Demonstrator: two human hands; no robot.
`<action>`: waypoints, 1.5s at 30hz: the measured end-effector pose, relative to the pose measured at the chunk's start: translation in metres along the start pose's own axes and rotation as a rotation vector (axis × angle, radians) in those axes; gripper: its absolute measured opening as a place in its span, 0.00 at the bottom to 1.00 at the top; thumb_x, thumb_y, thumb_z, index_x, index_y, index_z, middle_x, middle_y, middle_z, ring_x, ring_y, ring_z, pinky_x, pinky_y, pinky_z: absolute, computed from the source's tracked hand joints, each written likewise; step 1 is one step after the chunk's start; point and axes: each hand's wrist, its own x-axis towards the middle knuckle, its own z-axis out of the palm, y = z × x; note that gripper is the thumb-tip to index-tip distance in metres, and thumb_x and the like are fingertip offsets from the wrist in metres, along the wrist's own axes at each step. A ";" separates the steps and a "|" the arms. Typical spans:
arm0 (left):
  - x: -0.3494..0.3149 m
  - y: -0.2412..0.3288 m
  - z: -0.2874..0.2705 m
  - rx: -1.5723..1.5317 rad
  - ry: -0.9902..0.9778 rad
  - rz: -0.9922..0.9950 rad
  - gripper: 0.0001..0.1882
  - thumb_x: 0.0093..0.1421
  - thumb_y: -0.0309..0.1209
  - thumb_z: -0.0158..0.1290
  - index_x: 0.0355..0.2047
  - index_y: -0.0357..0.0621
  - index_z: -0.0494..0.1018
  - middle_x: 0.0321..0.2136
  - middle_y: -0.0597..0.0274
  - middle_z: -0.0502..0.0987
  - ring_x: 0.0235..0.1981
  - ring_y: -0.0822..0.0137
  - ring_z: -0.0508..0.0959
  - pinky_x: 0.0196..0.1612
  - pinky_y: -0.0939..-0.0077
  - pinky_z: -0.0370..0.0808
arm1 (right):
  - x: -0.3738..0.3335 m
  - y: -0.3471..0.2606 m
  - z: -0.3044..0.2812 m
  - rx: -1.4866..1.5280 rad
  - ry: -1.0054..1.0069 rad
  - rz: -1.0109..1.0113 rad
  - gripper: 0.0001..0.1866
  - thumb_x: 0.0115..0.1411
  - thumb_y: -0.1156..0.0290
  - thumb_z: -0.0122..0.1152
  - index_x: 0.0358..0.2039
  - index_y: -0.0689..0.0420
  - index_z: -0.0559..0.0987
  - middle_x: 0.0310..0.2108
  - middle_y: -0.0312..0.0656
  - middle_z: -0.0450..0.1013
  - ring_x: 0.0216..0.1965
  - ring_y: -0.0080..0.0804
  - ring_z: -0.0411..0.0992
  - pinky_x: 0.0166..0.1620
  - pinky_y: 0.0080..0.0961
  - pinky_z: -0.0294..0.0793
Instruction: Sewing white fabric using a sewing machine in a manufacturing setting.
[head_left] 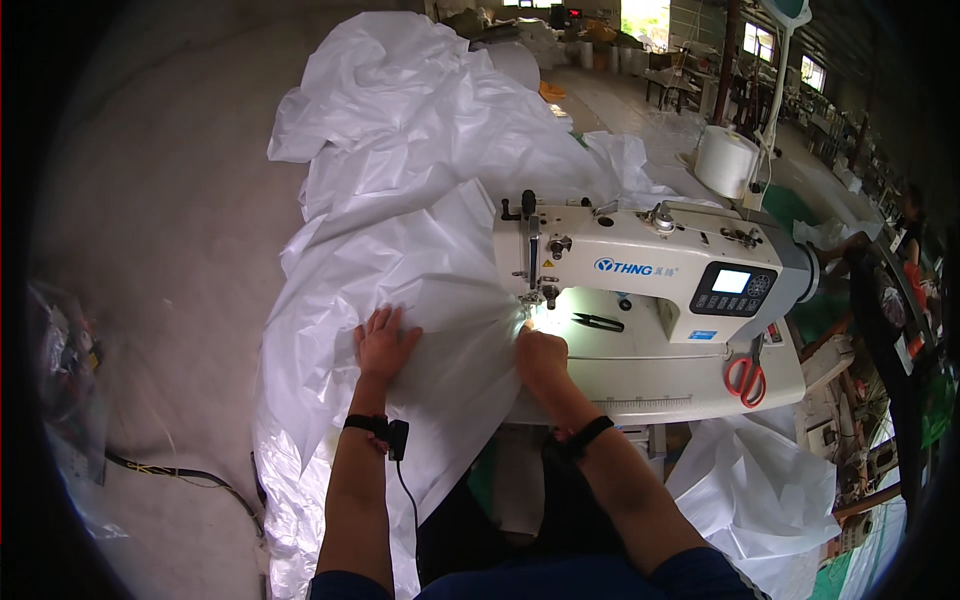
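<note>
One white sewing machine (650, 275) stands on its table (660, 385), with one pair of red-handled scissors (746, 378) near the table's right edge, one black thread snip (598, 321) under the machine arm and one white thread cone (727, 160) behind. One large white woven sheet (420, 200) spills over the table's left edge. The left hand (384, 342) lies flat, fingers spread, on the sheet; the right hand (541, 356), loosely curled, presses it just beside the needle.

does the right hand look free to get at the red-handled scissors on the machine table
Probably yes: the right hand lies flat on the white sheet, holding nothing, and the bare table top between it and the scissors looks unobstructed.
</note>
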 end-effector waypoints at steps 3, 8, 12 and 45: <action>0.000 -0.001 -0.001 0.014 0.005 -0.007 0.34 0.53 0.54 0.48 0.56 0.50 0.62 0.58 0.60 0.61 0.61 0.62 0.55 0.61 0.58 0.46 | 0.001 0.001 0.002 -0.006 0.001 -0.017 0.22 0.54 0.71 0.47 0.51 0.63 0.68 0.24 0.38 0.76 0.25 0.32 0.76 0.25 0.26 0.73; 0.000 -0.002 0.002 0.026 0.057 -0.003 0.34 0.53 0.52 0.50 0.56 0.48 0.63 0.57 0.59 0.61 0.60 0.61 0.56 0.61 0.60 0.48 | 0.001 0.002 0.007 -0.050 0.090 -0.042 0.23 0.54 0.71 0.48 0.51 0.63 0.68 0.24 0.37 0.75 0.24 0.31 0.76 0.24 0.26 0.73; 0.002 -0.009 0.009 0.018 0.072 0.046 0.32 0.53 0.50 0.50 0.56 0.50 0.62 0.56 0.60 0.62 0.60 0.61 0.57 0.60 0.56 0.48 | 0.000 0.003 0.012 -0.065 0.103 -0.047 0.23 0.53 0.70 0.49 0.50 0.63 0.68 0.23 0.37 0.75 0.23 0.31 0.76 0.23 0.26 0.73; -0.280 0.098 0.051 -1.023 -0.865 0.464 0.13 0.63 0.36 0.41 0.40 0.42 0.70 0.26 0.60 0.75 0.27 0.62 0.75 0.31 0.67 0.72 | -0.192 -0.021 0.071 1.279 -0.445 0.230 0.19 0.60 0.58 0.49 0.34 0.64 0.77 0.27 0.43 0.75 0.29 0.25 0.72 0.33 0.25 0.70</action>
